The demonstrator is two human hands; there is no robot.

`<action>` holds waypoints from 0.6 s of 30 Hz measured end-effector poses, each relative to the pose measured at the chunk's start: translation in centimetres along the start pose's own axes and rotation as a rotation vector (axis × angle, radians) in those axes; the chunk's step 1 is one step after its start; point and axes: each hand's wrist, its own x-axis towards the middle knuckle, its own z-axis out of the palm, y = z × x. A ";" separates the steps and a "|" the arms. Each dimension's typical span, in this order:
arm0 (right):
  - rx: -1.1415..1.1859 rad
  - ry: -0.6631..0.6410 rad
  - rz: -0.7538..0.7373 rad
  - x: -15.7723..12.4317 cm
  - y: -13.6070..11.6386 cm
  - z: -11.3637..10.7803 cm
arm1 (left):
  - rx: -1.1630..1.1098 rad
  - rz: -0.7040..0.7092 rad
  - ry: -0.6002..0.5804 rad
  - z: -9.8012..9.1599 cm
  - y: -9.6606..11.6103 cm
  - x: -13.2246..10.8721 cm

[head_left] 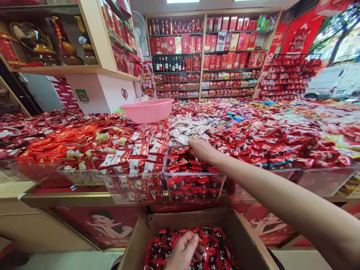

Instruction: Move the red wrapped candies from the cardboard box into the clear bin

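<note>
My right hand [201,149] reaches over a clear plastic bin [194,173] filled with red and black wrapped candies [180,165]. Its fingers are curled down at the bin's back part; what lies in them, if anything, is hidden. Below, my left hand [184,249] is inside an open cardboard box [253,243] of similar red and black wrapped candies [218,243]. Thumb and fingers come together there just above the candies, and I cannot make out anything between them. Beside the bin on the left stands another clear bin [112,191] with red and white packets [140,165].
A pink plastic basin [147,110] rests on the heaped sweets behind the bins. White packets [185,129] lie just beyond my right hand. More candy bins [323,180] line the counter edge [84,200]. Shelves of bottles and red boxes [180,44] stand at the back.
</note>
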 end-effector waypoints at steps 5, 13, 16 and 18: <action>-0.017 -0.073 -0.035 -0.5 0.0 0.5 | 0.025 -0.016 -0.033 0.2 0.6 -0.4; 0.003 -0.107 0.015 0.1 0.5 1.1 | 0.099 -0.011 -0.070 0.1 -0.2 0.2; 0.039 -0.129 0.007 0.7 0.7 1.2 | 0.112 -0.014 -0.085 -0.1 -0.6 0.3; 0.062 -0.160 0.008 1.1 0.9 1.3 | 0.112 -0.026 -0.075 -0.1 -0.7 0.4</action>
